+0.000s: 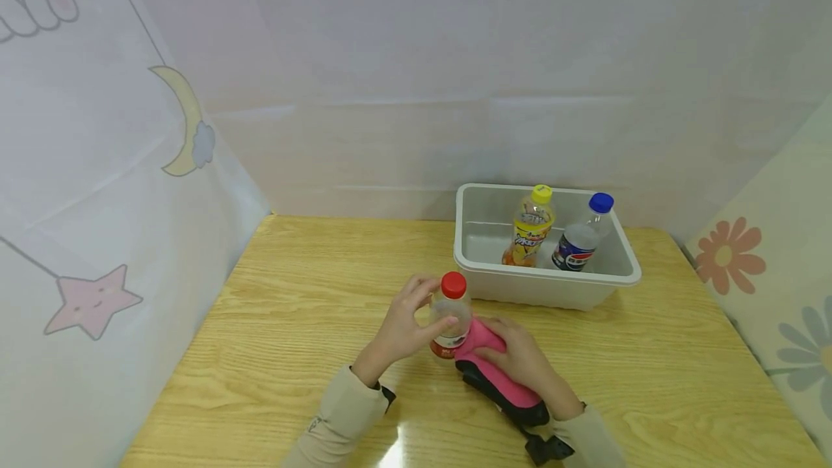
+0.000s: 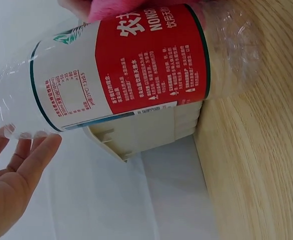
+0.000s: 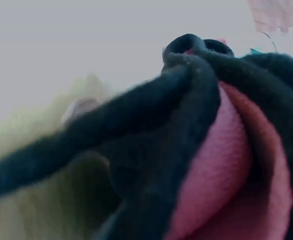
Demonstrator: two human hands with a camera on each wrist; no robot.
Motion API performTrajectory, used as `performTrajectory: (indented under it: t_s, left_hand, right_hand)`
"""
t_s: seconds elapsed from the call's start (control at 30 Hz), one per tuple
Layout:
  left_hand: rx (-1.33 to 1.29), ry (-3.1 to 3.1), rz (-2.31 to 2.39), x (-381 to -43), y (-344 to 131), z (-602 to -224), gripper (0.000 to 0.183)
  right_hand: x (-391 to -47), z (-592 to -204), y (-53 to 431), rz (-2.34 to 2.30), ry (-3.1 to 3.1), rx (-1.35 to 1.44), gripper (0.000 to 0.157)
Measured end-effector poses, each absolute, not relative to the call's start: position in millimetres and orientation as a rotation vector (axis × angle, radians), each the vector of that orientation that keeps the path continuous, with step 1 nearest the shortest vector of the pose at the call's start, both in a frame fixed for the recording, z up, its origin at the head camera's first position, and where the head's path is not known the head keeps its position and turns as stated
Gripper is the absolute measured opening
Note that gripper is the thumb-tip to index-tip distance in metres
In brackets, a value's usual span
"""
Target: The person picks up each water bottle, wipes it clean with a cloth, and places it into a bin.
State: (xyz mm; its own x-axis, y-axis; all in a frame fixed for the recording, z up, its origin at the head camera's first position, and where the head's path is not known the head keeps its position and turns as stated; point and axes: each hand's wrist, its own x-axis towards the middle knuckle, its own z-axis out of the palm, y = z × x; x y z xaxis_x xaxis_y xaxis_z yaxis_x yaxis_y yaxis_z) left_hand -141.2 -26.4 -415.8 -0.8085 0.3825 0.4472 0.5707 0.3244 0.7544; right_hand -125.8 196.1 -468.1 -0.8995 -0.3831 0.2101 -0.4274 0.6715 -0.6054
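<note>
A clear plastic water bottle (image 1: 453,318) with a red cap and a red-and-white label stands upright on the table. My left hand (image 1: 404,327) holds it near the top, thumb in front and fingers behind; fingertips (image 2: 42,152) touch the clear shoulder in the left wrist view. On the bottle's right side, my right hand (image 1: 518,354) grips a pink cloth (image 1: 495,374) with black edging, its far end against the bottle. Close up in the right wrist view, the cloth (image 3: 216,165) shows pink folds and dark trim, and hides the right fingers.
Behind the hands, to the right, stands a light grey bin (image 1: 533,284). Inside it are a yellow-capped bottle (image 1: 529,233) and a blue-capped bottle (image 1: 581,237). A white printed sheet (image 1: 390,150) hangs behind the wooden table (image 1: 312,295).
</note>
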Motion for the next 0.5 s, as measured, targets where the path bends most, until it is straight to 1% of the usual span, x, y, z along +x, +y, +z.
performTrajectory:
  t_s: [0.2,0.3,0.5]
  left_hand:
    - [-0.931,-2.418,-1.511,-142,-30,-413,0.052]
    - [-0.934,-2.434,-1.552,-142,-32,-412,0.055]
    - [-0.951,-2.43,-1.618,-144,-34,-414,0.047]
  right_hand:
    - [-124,-451,203,1.089,-2.801,0.626,0.046]
    - [-123,-442,205,1.106,-2.742,0.644,0.048]
    - [-123,-430,207,1.088,-2.644,0.685,0.049]
